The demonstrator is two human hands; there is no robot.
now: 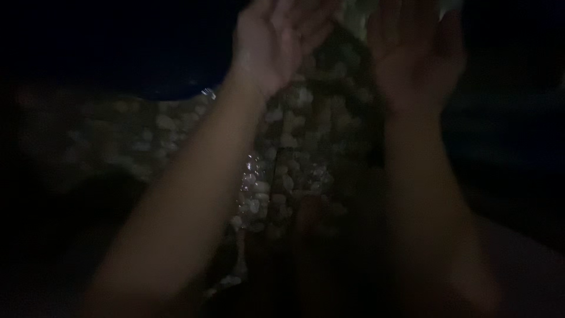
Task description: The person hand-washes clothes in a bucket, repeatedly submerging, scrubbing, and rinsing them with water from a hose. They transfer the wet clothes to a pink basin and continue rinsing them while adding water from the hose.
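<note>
The scene is very dark. My left hand (276,41) reaches up at the top centre, palm toward me and fingers spread, and it looks wet. My right hand (415,53) is raised beside it at the top right, palm also facing me with the fingers apart. Neither hand holds anything that I can see. Both fingertips run past the top edge of the view. Between and below my forearms lies a surface of small rounded pebbles (294,153), with wet glints on it.
A dark bluish rounded shape (170,82) lies behind the pebbles at the upper left. Shiny wet spots (250,182) run down the stones next to my left forearm. Everything else is too dark to make out.
</note>
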